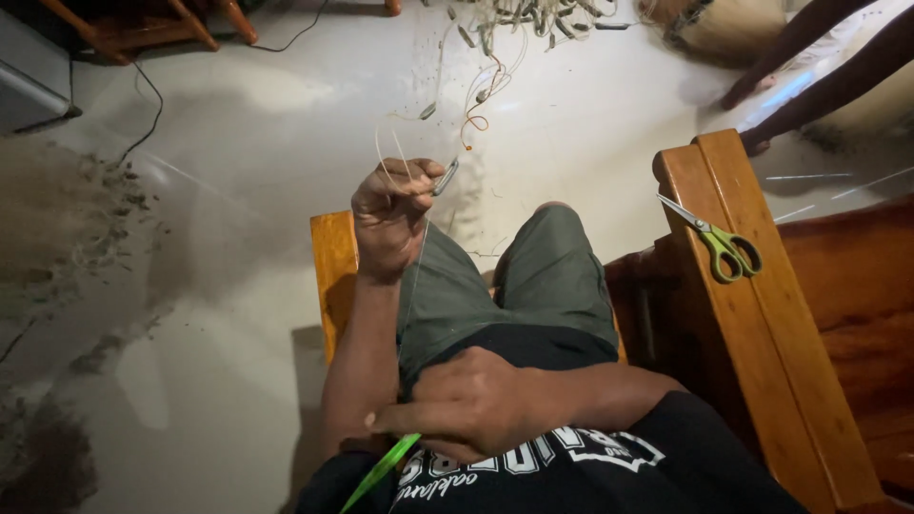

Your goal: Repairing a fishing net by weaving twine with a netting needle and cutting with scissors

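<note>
My left hand [392, 214] is raised over my left knee, fingers pinched on a small grey metal sinker [446, 177] and thin pale fishing line [415, 276]. The line runs taut down toward my lap. My right hand [466, 405] rests against my belly, closed on the line's lower end and a bright green flat tool [381, 471] that sticks out down-left. I sit on a wooden chair in grey-green shorts [533, 276].
Green-handled scissors [719, 243] lie on the wooden armrest [752, 324] at my right. A tangle of line and sinkers [505, 29] lies on the pale floor ahead. Another person's legs [809, 67] stand at the top right. Netting heaps [67, 228] lie on the left.
</note>
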